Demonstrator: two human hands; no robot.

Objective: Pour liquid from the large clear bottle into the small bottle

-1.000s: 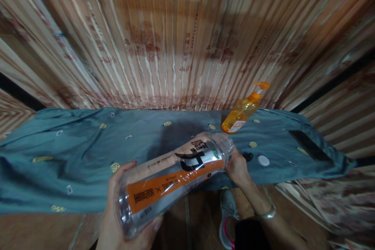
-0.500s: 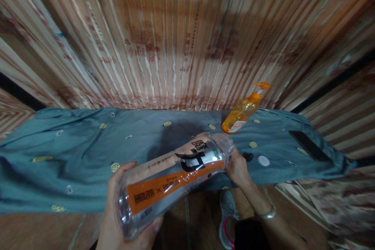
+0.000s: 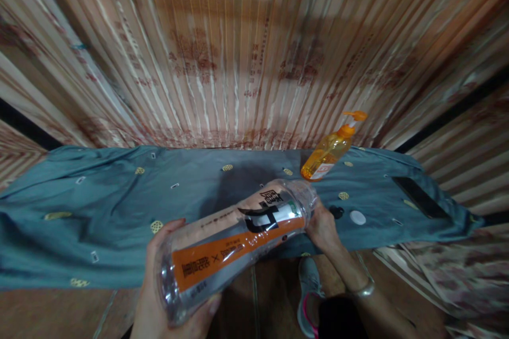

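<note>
Clear labelled bottle (image 3: 234,246) was off the bench (image 3: 119,185), held at both ends.
Left hand (image 3: 148,296) had its grip clamped round the base, near side; right hand (image 3: 323,226) gripped the neck end, fingers mostly hidden. Cap on or off: couldn't tell. Pump bottle (image 3: 324,161) stood just beyond the neck; white disc (image 3: 357,217) and phone (image 3: 419,198) lay to the right.
</note>
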